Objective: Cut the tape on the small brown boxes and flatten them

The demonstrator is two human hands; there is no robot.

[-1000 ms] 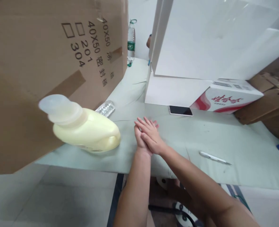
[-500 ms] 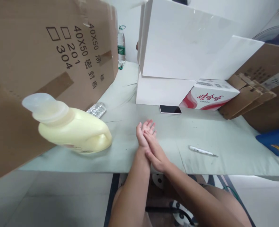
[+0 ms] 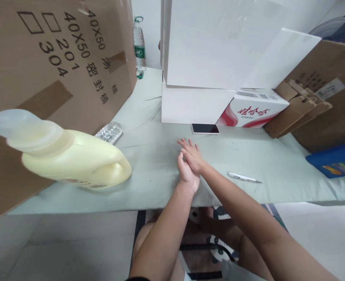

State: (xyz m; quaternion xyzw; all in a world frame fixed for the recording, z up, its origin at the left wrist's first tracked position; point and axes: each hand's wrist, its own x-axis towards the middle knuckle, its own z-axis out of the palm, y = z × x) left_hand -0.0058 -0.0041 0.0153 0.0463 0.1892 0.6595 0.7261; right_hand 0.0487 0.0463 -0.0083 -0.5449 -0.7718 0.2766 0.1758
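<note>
My right hand (image 3: 193, 156) lies across my left hand (image 3: 187, 174), palm against palm, above the front part of the table. The right fingers are stretched out and a little spread, pointing away from me. Below it, the left thumb points up; most of the left fingers are hidden by the right hand. I see no object between the two palms. Beyond my fingertips a phone (image 3: 205, 128) with a dark screen lies flat. To the right is a white pen (image 3: 244, 177). A pale yellow jug-shaped bottle (image 3: 87, 158) with a translucent cap stands on the left.
A big cardboard box (image 3: 81, 91) rises at the left, with a crumpled clear plastic bottle (image 3: 110, 132) beside it and a water bottle (image 3: 139, 47) farther back. White boxes (image 3: 196, 103) stand behind the phone. Folded cardboard (image 3: 298, 107) and a blue packet (image 3: 333, 160) are at the right.
My right hand has slid forward over the left, its fingers now beyond the left ones. My left hand has drawn back and turned. The view has shifted slightly, with table things lying a little higher and further left.
</note>
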